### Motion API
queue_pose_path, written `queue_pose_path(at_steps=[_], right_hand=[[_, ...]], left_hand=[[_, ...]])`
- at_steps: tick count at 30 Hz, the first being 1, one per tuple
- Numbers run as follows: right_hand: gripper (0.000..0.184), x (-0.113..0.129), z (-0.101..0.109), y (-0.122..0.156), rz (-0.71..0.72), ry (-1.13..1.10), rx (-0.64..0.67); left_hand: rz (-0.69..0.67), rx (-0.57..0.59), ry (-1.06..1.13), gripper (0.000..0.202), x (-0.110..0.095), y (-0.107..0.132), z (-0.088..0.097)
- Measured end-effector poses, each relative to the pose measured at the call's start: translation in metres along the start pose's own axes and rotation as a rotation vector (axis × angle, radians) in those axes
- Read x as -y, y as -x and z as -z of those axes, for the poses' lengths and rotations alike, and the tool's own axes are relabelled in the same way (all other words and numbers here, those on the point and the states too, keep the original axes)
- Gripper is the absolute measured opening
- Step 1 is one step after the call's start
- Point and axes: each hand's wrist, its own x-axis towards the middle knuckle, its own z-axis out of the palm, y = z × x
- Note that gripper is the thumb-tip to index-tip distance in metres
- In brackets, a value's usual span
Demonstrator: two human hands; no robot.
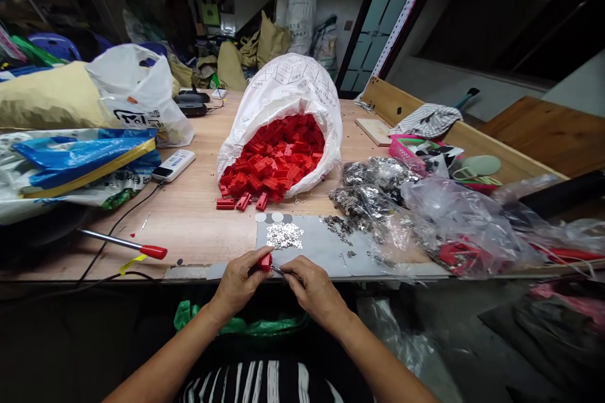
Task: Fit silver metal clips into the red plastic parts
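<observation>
My left hand is closed on a small red plastic part, held just above the table's front edge. My right hand pinches a slim dark metal tool, whose tip meets the right end of the red part; its exact kind is hard to make out. Beyond my hands, a pile of small shiny metal pieces lies on a grey sheet. Similar red parts fill and spill from a white woven sack lying on its side. Three loose ones rest before its mouth.
On the right are bags of metal pieces, a crumpled clear plastic bag and a pink basket. A red-handled rod, a white power strip and filled bags lie left. A green bag hangs below the edge.
</observation>
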Motion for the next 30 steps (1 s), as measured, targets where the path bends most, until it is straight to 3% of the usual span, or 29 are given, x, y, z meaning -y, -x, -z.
queue_pose_path(at_steps=[7,14,25,30], right_hand=[[0.024,0.012,0.001,-0.001,0.004,0.106,0.027],[0.024,0.022,-0.012,-0.001,-0.043,0.232,-0.005],[0.025,0.022,0.007,0.006,-0.018,0.085,-0.033],[0.02,0.028,0.016,0.011,-0.046,-0.1,0.02]], left_hand=[[0.011,-0.03,0.032,0.04,-0.006,0.0,-0.001],[0.039,-0.065,0.02,0.037,-0.006,0.002,-0.005],[0.08,-0.102,0.141,0.028,-0.018,0.011,0.001],[0.21,-0.126,0.337,0.034,-0.034,0.016,0.009]])
